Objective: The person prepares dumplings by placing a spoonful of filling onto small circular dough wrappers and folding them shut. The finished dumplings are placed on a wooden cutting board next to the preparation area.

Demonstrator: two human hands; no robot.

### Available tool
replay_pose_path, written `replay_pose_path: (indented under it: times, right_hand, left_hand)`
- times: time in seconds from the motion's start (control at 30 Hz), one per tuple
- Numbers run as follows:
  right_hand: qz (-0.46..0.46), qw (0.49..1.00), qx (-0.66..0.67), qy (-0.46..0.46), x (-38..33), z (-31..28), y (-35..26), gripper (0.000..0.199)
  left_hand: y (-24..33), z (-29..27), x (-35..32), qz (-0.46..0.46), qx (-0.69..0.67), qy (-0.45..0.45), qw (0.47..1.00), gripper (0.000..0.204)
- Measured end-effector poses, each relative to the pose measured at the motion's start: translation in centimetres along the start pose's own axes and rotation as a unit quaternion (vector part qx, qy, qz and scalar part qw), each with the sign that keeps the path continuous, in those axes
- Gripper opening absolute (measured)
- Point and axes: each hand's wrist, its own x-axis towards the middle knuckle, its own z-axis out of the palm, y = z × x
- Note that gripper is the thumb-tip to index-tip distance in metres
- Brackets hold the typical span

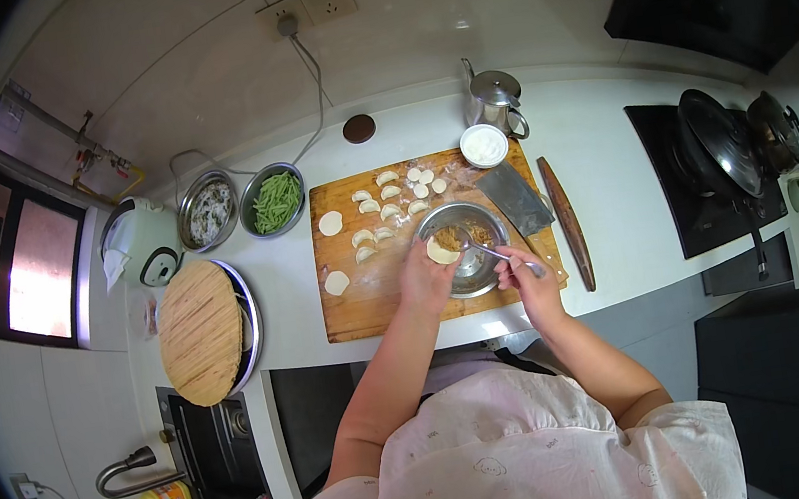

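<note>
My left hand (424, 279) holds a round dumpling wrapper (441, 251) over the left side of a steel mixing bowl (470, 286). In my right hand (524, 278) is a metal spoon (490, 251), its tip at the brown filling (451, 237) by the wrapper. More filling lies in the bowl. Behind and left of the bowl, several folded dumplings (369, 207) rest on the floured wooden board (347, 307). Two flat wrappers (336, 283) lie at the board's left, and several small dough rounds (420, 190) sit near its back.
A cleaver (514, 199) lies at the board's right, beside a rolling pin (568, 222). Behind stand a flour bowl (484, 145) and a steel kettle (497, 90). Green beans fill a bowl (277, 200) at back left. A round wooden lid (199, 334) is left; a wok (719, 147) sits right.
</note>
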Motion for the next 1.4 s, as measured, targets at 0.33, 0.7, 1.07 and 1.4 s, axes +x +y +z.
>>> replay_pose_path:
  times: [0.33,0.7,1.07,1.4]
  right_hand:
    - [-0.331,0.806,-0.462,-0.163,-1.5,1.3,-1.1,0.032]
    - [-0.353,0.759,-0.501,-0.22,-0.7,-1.2,-0.5,0.041]
    - [-0.246,0.909,-0.314,-0.124,0.1,-1.8,-3.9,0.021]
    - [-0.162,0.935,-0.243,-0.203,0.2,-2.2,-5.5,0.019]
  left_hand:
    - [0.3,-0.7,0.4,-0.036,-0.025,-0.015,0.999,0.039]
    - [1.8,-0.6,0.2,-0.09,-0.05,-0.007,0.995,0.051]
    - [2.9,-1.3,-0.4,-0.066,-0.042,-0.016,0.997,0.053]
    - [2.8,-0.3,-1.0,-0.078,0.014,-0.057,0.995,0.052]
